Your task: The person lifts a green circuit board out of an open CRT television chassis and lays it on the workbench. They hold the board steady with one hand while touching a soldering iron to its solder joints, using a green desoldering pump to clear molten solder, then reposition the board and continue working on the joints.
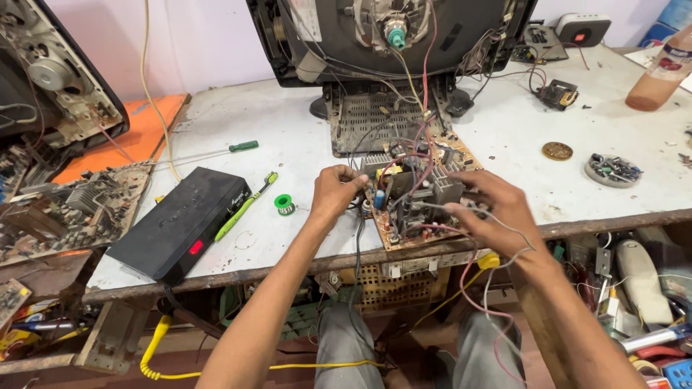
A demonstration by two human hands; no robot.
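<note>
A brown circuit board (404, 234) crowded with parts and coloured wires lies at the white table's front edge, below an opened tube television (389, 36). My left hand (335, 191) grips the board's left side near a blue capacitor. My right hand (490, 205) holds the board's right side, fingers curled around components and thin grey and red wires that trail down past my wrist.
A black set-top box (176, 223) sits at the left with a green-handled screwdriver (245, 205), a second screwdriver (241, 146) and a green solder spool (285, 204). Another opened set (50, 79) and a circuit board (79, 209) are far left. A small parts dish (613, 170) is right.
</note>
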